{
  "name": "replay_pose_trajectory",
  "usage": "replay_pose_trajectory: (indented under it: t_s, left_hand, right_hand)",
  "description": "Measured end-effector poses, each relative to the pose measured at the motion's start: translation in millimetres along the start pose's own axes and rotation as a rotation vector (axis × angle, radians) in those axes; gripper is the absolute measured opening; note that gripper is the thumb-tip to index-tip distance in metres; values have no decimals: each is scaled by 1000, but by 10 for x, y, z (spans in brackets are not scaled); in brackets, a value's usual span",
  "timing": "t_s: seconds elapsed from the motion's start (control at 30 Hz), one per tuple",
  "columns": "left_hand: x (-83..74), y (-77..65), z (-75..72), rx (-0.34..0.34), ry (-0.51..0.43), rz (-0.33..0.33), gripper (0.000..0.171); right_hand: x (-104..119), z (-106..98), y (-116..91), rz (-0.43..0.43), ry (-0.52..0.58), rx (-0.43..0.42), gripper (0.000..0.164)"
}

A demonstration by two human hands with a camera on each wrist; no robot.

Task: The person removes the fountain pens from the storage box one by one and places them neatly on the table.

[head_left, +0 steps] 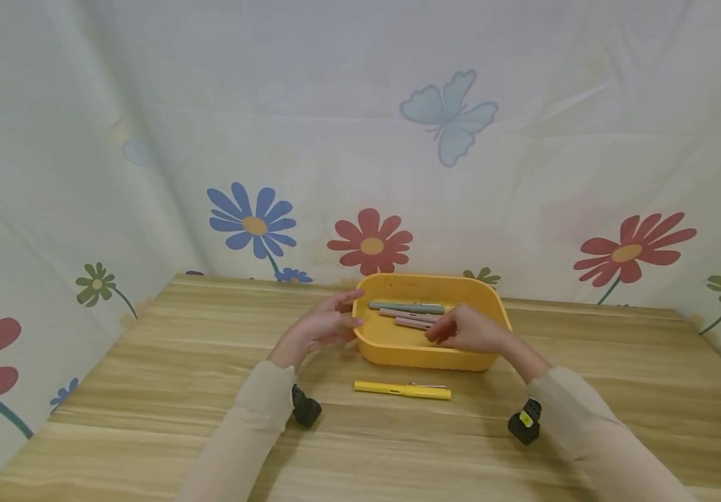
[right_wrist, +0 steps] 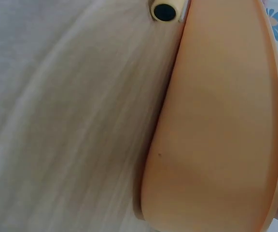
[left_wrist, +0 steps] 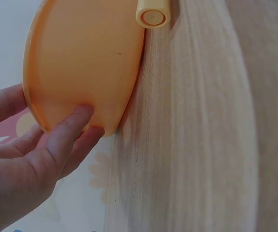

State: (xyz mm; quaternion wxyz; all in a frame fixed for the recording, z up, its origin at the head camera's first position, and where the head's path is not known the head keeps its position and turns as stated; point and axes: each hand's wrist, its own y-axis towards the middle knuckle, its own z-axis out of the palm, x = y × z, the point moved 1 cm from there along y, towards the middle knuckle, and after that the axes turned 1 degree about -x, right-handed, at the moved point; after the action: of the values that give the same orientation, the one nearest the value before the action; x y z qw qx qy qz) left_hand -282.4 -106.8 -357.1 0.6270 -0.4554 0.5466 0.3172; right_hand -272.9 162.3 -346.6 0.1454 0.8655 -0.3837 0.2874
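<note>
A yellow plastic basket [head_left: 426, 357] stands near the back of the wooden table. My left hand [head_left: 329, 322] rests against its left end, and in the left wrist view the fingertips [left_wrist: 83, 112] touch the outer wall. Over the front rim reaches my right hand [head_left: 470, 329], its fingers bent down inside the basket beside the pens. A blue-green pen [head_left: 404, 307] lies at the back in there, with a pink pen [head_left: 404, 314] and another pink pen [head_left: 412, 323] in front. The right hand covers the right ends of the pink pens; I cannot tell whether it holds one.
In front of the basket a yellow pen [head_left: 401, 390] lies crosswise on the wooden table [head_left: 398, 453]. Behind the table hangs a pale cloth [head_left: 310, 139] printed with flowers and a butterfly. Each wrist carries a small black camera [head_left: 306, 408].
</note>
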Motion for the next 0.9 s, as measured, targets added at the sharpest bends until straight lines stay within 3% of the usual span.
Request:
replay_pose_trajectory:
  t_s: [0.23, 0.63, 0.9]
  left_hand:
    - [11, -1, -8, 3, 12, 5, 63]
    - [14, 23, -7, -9, 9, -5, 63]
    - [21, 32, -12, -18, 2, -9, 63]
  right_hand:
    - [-43, 16, 75, 2, 12, 84, 16]
    - [-50, -31, 93, -11, -93, 123, 17]
    - [-31, -85, 44, 137, -132, 108, 13]
